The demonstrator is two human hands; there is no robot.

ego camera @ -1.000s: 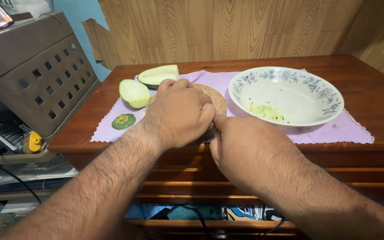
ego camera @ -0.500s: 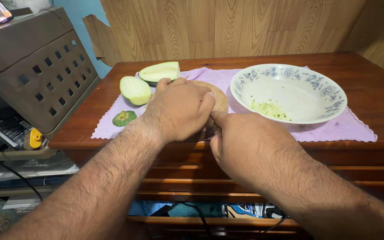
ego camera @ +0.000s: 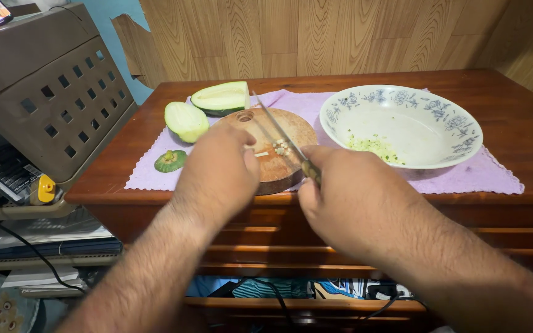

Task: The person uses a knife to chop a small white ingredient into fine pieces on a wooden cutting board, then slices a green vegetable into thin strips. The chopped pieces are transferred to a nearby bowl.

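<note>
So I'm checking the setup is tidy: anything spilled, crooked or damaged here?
Mostly tidy. The purple cloth lies slightly askew on the wooden table. Behind it, the wood-pattern wall covering is torn at its left edge, baring blue wall. The chopped bits sit on the round cutting board, not spilled.

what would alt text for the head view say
Seen from above, a right hand holds a knife over a round wooden board with a few chopped bits, the left hand at the board's near left edge. A purple cloth on a wooden table also carries a patterned bowl with green bits and cut green fruit pieces.
</note>
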